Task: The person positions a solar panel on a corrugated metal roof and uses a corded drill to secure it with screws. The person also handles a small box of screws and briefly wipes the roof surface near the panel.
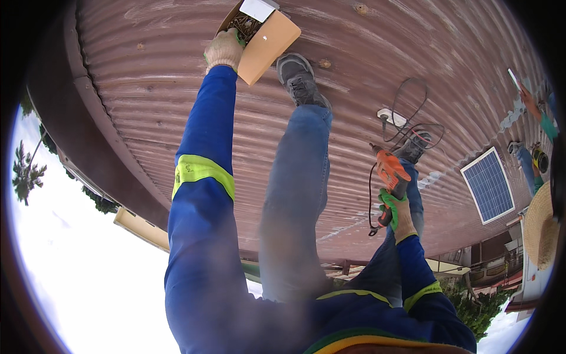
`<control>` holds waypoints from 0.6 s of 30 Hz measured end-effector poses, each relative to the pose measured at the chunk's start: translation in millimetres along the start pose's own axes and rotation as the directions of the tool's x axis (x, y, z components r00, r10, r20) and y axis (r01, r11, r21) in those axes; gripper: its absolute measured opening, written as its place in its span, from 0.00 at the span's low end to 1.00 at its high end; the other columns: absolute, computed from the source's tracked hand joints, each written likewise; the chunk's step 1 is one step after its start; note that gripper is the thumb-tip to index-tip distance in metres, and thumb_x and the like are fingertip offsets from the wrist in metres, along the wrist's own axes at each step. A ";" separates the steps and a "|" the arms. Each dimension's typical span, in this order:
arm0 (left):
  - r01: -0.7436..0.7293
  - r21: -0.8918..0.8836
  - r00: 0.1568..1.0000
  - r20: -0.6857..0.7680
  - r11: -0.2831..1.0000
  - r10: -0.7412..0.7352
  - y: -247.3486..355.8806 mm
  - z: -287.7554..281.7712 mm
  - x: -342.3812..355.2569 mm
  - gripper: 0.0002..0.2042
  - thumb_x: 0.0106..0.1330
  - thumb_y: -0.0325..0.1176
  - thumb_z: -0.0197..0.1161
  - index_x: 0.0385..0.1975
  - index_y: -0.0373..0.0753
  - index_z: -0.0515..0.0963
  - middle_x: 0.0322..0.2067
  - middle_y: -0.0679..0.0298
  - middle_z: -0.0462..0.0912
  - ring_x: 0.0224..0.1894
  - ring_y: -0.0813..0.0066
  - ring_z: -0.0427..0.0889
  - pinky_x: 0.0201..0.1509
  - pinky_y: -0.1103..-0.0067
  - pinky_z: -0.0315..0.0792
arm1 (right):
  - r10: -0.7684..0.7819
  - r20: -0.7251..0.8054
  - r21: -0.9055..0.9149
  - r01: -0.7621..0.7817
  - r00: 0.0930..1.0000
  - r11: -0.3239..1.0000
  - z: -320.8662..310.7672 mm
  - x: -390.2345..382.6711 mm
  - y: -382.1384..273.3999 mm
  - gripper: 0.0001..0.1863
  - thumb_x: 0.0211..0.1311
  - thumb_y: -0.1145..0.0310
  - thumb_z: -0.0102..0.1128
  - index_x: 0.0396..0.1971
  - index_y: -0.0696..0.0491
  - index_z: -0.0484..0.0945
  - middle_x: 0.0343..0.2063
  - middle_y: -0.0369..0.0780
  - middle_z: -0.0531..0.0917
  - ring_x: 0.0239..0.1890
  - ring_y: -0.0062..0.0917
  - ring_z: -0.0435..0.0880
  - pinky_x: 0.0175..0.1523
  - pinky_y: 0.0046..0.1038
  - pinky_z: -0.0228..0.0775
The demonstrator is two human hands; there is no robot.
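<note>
A beige glove with green fingers covers my left hand [224,49], which reaches into an open cardboard box [270,48]. Its fingers are mostly hidden at the box's near edge, beside a pile of bronze-coloured screws [245,25]; whether they grip any is not visible. In a similar glove, my right hand [398,213] is closed around the handle of an orange and dark grey power drill [391,170]. The drill points up and away, over my right leg, and its dark cord hangs in a loop beside the handle.
Brown corrugated roofing [177,112] slopes beneath my feet, with its edge at the left. A white power strip [391,117] and looped cables [425,112] lie by my right shoe [414,146]. Further right are a solar panel [488,185] and another person's hand [529,101].
</note>
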State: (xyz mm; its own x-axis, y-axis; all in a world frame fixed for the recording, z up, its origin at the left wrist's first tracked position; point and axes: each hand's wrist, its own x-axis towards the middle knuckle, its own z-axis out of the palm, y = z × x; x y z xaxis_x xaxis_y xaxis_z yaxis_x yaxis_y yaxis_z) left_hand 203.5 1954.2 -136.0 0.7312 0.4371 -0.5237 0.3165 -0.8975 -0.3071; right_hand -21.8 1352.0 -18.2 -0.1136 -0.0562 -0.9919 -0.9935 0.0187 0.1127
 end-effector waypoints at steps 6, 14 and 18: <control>-0.034 0.084 0.999 0.002 0.996 0.034 -7.6 13.0 20.8 0.13 0.73 0.37 0.55 0.51 0.48 0.84 0.50 0.56 0.88 0.54 0.51 0.87 0.56 0.56 0.82 | -0.003 0.011 0.057 0.002 1.000 0.998 -3.8 -8.4 -4.5 0.28 0.62 0.80 0.70 0.62 0.53 0.74 0.46 0.40 0.87 0.40 0.28 0.90 0.38 0.30 0.84; 0.085 -0.538 0.996 0.028 0.839 -0.083 -35.5 -49.8 -49.8 0.11 0.70 0.34 0.67 0.50 0.41 0.83 0.43 0.57 0.89 0.41 0.58 0.89 0.40 0.64 0.84 | -0.059 0.092 0.057 0.054 0.994 0.997 -14.1 -44.3 -31.4 0.26 0.65 0.77 0.71 0.62 0.55 0.77 0.48 0.41 0.87 0.42 0.27 0.89 0.39 0.27 0.84; 0.313 -0.924 0.946 0.324 -0.219 -0.017 19.7 -79.9 -136.1 0.12 0.77 0.29 0.63 0.57 0.38 0.78 0.43 0.62 0.88 0.42 0.74 0.89 0.40 0.80 0.86 | -0.179 0.272 0.181 0.132 0.945 0.975 -31.1 -109.9 -61.4 0.26 0.66 0.77 0.69 0.63 0.55 0.76 0.50 0.42 0.86 0.46 0.26 0.88 0.41 0.27 0.84</control>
State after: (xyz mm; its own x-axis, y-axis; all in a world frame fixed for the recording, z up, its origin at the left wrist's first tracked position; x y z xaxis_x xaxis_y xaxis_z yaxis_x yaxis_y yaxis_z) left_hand 158.5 1872.4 -7.2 0.4907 0.4474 -0.7477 0.7178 0.2789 0.6379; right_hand 51.2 1326.0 85.7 0.0736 0.2153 -0.9738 -0.9809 0.1918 -0.0317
